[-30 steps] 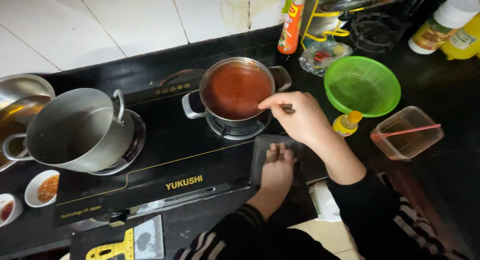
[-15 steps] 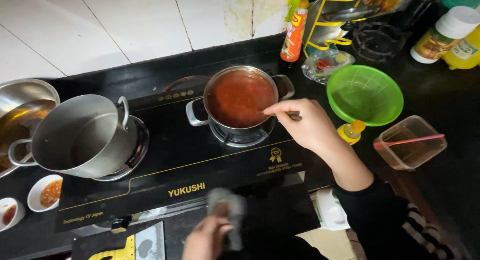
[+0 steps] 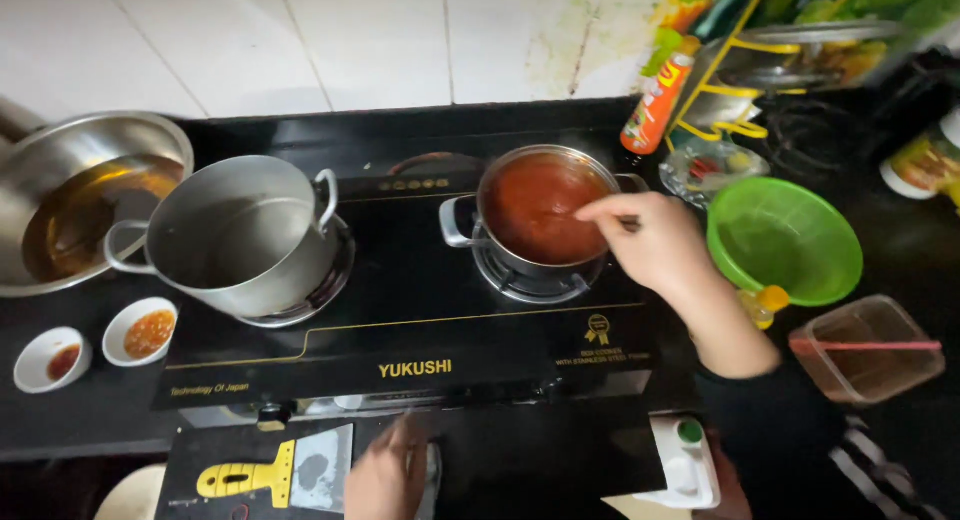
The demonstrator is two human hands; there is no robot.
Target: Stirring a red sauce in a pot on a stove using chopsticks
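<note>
Stirring, by the look of it: the right hand (image 3: 655,242) pinches a thin utensil handle (image 3: 628,222) at the near-right rim of the small pot (image 3: 540,215) of red sauce, which sits on the right burner. The handle runs leftward into the pot, tip hidden below the sauce. A green bowl (image 3: 785,240) stands close on the right (little room that way). The left hand (image 3: 388,475) is low at the stove's front edge, blurred; I cannot tell its grip.

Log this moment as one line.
right hand: holds utensil in pot of red sauce | left hand: low at stove front, blurred | big steel pot: left burner
</note>
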